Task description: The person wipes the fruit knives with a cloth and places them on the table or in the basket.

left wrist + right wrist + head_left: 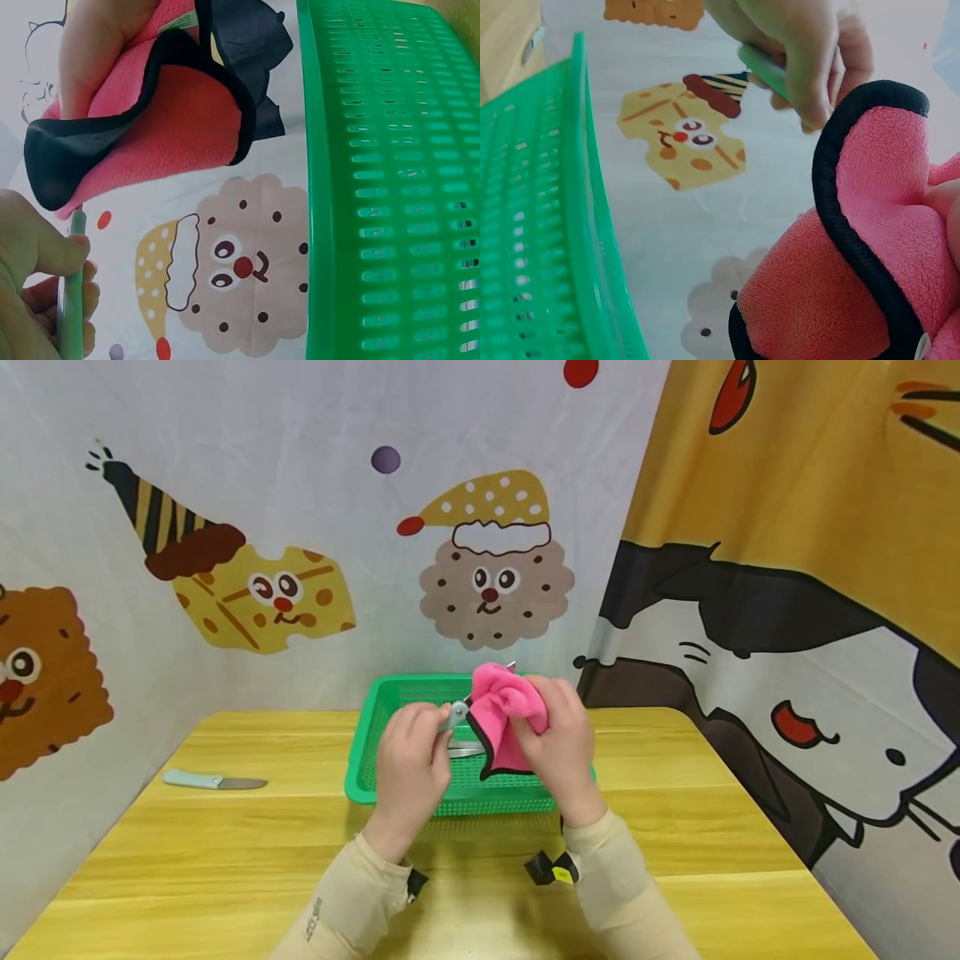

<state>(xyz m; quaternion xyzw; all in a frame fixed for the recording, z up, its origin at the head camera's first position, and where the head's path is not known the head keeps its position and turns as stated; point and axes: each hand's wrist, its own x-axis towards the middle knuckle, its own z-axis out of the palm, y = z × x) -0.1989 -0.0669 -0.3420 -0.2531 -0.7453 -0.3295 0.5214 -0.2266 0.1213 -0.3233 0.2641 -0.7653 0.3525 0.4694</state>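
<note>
My left hand [408, 764] grips the pale green handle of a knife [456, 715], also seen edge-on as a green handle [71, 300] in the left wrist view. With my right hand [558, 747] I hold a pink cloth [498, 727] with black edging, folded around the blade. Most of the blade is hidden; a bit of metal shows past the cloth's top edge. Both hands are above a green perforated basket [358, 768]. Inside the basket lie metal utensils [465, 750], partly hidden, whose kind I cannot tell.
A second knife [195, 779] with a pale blue-green handle lies on the left of the wooden table [247, 860], blade pointing right. Behind the table hangs a cartoon-printed curtain [300, 443].
</note>
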